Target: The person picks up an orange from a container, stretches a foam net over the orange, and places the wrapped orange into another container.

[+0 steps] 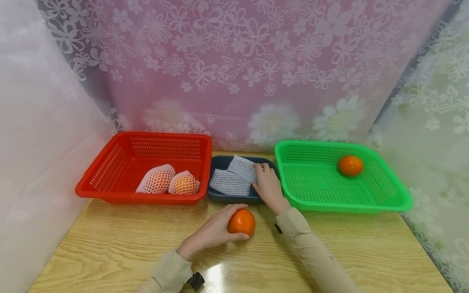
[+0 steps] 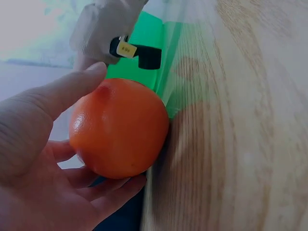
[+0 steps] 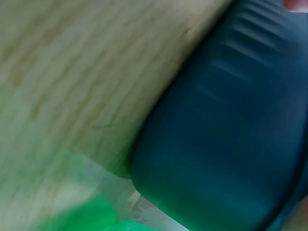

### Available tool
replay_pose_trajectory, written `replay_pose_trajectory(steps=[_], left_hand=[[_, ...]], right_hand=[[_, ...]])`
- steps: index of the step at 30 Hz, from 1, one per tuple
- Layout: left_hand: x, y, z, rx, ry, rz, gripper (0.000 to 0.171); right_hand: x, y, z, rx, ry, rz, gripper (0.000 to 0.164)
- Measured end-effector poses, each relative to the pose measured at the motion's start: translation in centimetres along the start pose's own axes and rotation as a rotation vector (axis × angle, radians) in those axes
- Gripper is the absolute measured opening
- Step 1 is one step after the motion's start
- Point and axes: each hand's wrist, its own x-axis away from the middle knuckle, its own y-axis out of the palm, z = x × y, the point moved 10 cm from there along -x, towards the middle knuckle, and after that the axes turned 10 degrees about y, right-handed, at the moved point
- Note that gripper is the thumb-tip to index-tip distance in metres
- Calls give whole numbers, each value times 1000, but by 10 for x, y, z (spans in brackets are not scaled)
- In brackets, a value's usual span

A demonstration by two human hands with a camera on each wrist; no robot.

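Note:
My left hand (image 1: 214,230) holds a smooth, shiny orange (image 1: 242,223) low over the wooden table, thumb on the near side and fingers round the far side. In the left wrist view the fingers curl beneath the orange (image 2: 120,127). My right hand (image 1: 269,183) reaches into a dark blue tray (image 1: 234,200), its fingertips at the right end of a white foam net sleeve (image 1: 242,167). Thumb and forefinger stand apart there. Another foam net sleeve (image 1: 229,183) lies in front of it. The right wrist view shows mostly the blurred tray wall (image 3: 221,130) and a fingertip.
To the left stands a red basket (image 1: 95,190) with two net-wrapped oranges (image 1: 157,179) inside. A green basket (image 1: 311,203) on the right holds one bare orange (image 1: 350,166). Both baskets flank the tray along the table's back edge, before a flowered curtain (image 1: 234,81).

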Motion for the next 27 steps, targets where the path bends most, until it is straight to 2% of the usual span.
replay_pose_trajectory(steps=[3,7,11,16,21,27], left_hand=[[0,0,0,5,-5,-2,80],[1,1,-1,7,-10,-3,81],[1,0,-2,8,-14,-1,80],[1,-2,-2,7,-20,8,79],[0,-9,3,68,9,70,70],[-3,-33,5,218,55,282,48]], right_hand=[[-5,6,3,17,23,-23,54],[-5,4,3,8,4,26,41],[1,-11,-4,-23,-38,127,35],[11,-41,-14,-100,-86,237,35],[22,-66,-17,-285,-104,251,35],[38,-84,-16,-628,-83,174,39]])
